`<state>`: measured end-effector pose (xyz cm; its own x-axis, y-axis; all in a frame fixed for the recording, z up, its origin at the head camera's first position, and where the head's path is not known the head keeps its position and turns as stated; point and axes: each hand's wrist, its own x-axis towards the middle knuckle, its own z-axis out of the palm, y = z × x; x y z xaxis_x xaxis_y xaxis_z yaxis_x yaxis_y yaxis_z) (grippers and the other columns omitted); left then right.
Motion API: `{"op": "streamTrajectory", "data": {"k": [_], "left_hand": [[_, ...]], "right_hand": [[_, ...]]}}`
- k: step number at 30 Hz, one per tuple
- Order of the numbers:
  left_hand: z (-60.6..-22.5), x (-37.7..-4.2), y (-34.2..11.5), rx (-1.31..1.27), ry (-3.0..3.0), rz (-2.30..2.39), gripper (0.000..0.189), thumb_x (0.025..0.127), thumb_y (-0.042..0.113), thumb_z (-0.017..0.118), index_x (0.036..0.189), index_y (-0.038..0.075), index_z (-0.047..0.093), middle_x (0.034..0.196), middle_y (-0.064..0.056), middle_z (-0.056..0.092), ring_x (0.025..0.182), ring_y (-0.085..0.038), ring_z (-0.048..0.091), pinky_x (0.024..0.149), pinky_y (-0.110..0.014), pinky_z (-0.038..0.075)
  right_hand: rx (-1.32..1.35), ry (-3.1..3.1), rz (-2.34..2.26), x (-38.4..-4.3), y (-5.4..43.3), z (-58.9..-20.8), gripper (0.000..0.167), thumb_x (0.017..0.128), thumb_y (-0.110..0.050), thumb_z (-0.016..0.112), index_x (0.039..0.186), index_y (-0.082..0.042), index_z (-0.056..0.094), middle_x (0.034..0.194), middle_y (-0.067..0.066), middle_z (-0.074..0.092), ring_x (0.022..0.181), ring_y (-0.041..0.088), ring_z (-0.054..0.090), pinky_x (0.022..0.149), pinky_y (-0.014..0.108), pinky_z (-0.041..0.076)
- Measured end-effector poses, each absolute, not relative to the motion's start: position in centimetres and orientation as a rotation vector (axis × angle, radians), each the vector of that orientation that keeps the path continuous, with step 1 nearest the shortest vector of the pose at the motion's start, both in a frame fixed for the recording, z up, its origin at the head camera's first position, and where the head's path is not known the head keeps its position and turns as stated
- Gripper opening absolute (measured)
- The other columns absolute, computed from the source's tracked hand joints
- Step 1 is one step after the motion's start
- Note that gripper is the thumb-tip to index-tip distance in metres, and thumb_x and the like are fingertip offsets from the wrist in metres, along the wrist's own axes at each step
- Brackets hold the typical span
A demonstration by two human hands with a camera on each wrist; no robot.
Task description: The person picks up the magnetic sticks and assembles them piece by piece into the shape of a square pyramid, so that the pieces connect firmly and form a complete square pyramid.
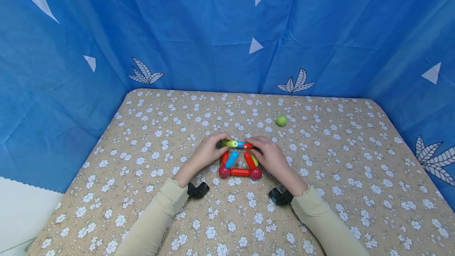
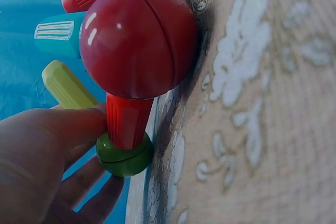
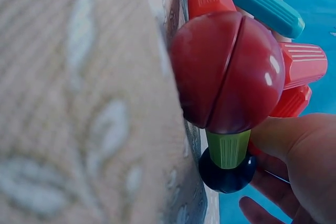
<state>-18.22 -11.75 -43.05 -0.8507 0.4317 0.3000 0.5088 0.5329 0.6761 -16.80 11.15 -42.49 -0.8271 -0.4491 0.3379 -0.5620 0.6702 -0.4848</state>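
A magnetic rod-and-ball frame lies on the table, its near corners two red balls (image 1: 224, 171) joined by a red rod (image 1: 240, 172). A blue rod (image 1: 232, 159) and a red one slant up from these balls. At the far left corner my left hand (image 1: 209, 147) pinches a raised yellow-green rod (image 2: 68, 85) beside a green ball (image 2: 125, 156). Opposite, my right hand (image 1: 270, 154) holds a raised red rod (image 1: 247, 145) by a dark ball (image 3: 227, 171), fingers partly behind the ball. A blue rod (image 1: 240, 144) spans between the hands.
A loose green ball (image 1: 281, 120) lies farther back, right of the frame. Black wrist devices (image 1: 198, 190) sit at both wrists. The flowered tablecloth (image 1: 142, 161) meets blue curtains (image 1: 213, 31) at the back and sides.
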Motion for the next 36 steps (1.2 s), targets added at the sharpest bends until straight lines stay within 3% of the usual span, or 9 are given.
{"op": "streamTrajectory", "data": {"k": [27, 33, 36], "left_hand": [[-43.18, -18.27, -11.75, -0.866, -2.648, -1.251, 0.022, 0.081, 0.002, 0.071, 0.099, 0.013, 0.066, 0.099, 0.002, 0.064, 0.090, -0.012, 0.058, 0.081, -0.029, 0.048], [-43.17, -18.22, -11.80, -0.854, -2.664, -1.256, 0.022, 0.082, 0.002, 0.071, 0.101, 0.014, 0.066, 0.102, 0.002, 0.064, 0.094, -0.012, 0.058, 0.084, -0.030, 0.047], [-43.17, -18.17, -11.93, -0.841, -2.675, -1.265, 0.029, 0.083, 0.002, 0.070, 0.109, 0.012, 0.065, 0.109, 0.000, 0.063, 0.100, -0.015, 0.057, 0.087, -0.031, 0.045]], "right_hand": [[0.806, -2.705, 0.886, -16.81, 11.22, -42.73, 0.033, 0.085, -0.007, 0.070, 0.118, -0.009, 0.065, 0.113, 0.008, 0.062, 0.104, 0.024, 0.056, 0.085, 0.039, 0.048], [0.806, -2.717, 0.879, -16.84, 11.20, -42.73, 0.034, 0.085, -0.008, 0.069, 0.119, -0.009, 0.065, 0.113, 0.007, 0.062, 0.104, 0.024, 0.056, 0.085, 0.039, 0.048], [0.803, -2.731, 0.874, -16.81, 11.14, -42.65, 0.034, 0.086, -0.008, 0.069, 0.120, -0.009, 0.064, 0.113, 0.008, 0.061, 0.104, 0.024, 0.056, 0.085, 0.040, 0.048]]}}
